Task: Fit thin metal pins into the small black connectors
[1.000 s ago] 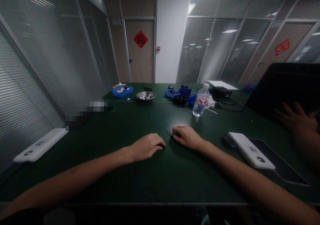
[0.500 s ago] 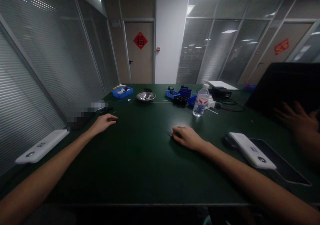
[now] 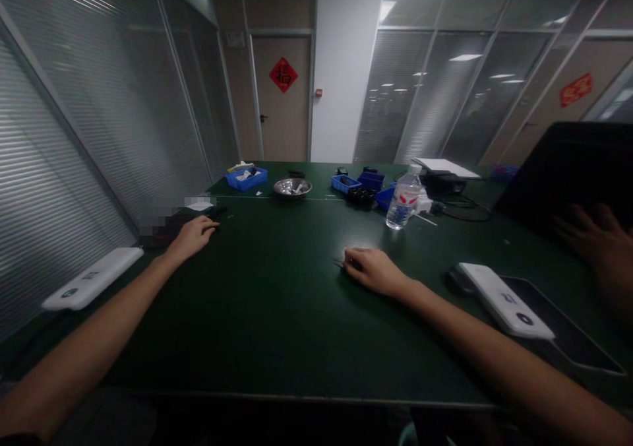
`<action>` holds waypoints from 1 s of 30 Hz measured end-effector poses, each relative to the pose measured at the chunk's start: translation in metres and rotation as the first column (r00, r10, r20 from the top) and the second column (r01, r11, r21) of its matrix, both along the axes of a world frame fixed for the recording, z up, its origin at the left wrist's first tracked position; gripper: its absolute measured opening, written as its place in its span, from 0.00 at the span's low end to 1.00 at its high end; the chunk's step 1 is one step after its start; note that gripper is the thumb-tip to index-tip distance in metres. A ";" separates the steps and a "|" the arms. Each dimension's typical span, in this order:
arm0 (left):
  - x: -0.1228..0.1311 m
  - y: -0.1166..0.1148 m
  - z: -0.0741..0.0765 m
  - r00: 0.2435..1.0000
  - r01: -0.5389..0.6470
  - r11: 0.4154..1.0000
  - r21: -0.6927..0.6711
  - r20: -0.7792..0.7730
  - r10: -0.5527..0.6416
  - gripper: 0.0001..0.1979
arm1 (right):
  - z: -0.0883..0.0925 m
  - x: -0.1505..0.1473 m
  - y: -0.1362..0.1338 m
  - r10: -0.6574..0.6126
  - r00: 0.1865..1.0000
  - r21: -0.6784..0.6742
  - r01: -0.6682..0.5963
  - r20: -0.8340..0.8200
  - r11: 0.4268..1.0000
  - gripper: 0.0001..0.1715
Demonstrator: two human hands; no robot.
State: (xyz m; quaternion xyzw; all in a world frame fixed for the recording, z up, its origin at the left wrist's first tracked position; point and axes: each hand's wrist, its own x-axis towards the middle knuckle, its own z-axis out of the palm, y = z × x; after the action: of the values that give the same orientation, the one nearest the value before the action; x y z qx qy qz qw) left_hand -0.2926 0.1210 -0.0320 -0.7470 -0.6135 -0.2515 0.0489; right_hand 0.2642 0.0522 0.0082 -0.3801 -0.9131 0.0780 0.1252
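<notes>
My left hand [image 3: 194, 236] rests over the left side of the green table, fingers closed in a pinch. Something small and dark shows at its fingertips, too unclear to name. Just beyond it lie dark items and a white piece of paper [image 3: 200, 206], partly blurred out. Nearer the middle, my right hand [image 3: 372, 271] lies on its side on the tabletop, closed around tweezers [image 3: 338, 262]. Only their thin, dark tips stick out to the left. Past this hand stands a clear water bottle [image 3: 404, 198] with a red and white label.
A steel bowl [image 3: 293, 189] with small pieces and a blue basket [image 3: 247, 178] stand at the back. Blue bins [image 3: 345, 183], black parts [image 3: 362, 196] and cables sit farther right. White power banks [image 3: 93, 277] lie at both sides. Another person's hand [image 3: 593, 235] is by a dark screen.
My left hand has shifted a little left, nearer the dark items. My right hand stays in place with the tweezers. The view has turned slightly left.
</notes>
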 end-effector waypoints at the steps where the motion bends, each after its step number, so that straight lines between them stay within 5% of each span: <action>1: -0.001 0.000 -0.001 1.000 0.004 1.000 0.012 0.002 -0.004 0.20 | 0.000 0.000 0.000 -0.004 1.000 -0.004 0.004 0.002 1.000 0.08; 30: 0.000 0.000 -0.004 0.997 0.002 0.999 0.042 0.072 -0.005 0.16 | -0.005 0.001 0.002 -0.012 1.000 0.015 0.012 -0.004 1.000 0.07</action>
State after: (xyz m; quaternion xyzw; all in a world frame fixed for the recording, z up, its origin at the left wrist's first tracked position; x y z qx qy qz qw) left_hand -0.2928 0.1209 -0.0357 -0.7374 -0.6079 -0.2913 0.0421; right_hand 0.2652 0.0545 0.0030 -0.3846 -0.9110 0.0713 0.1304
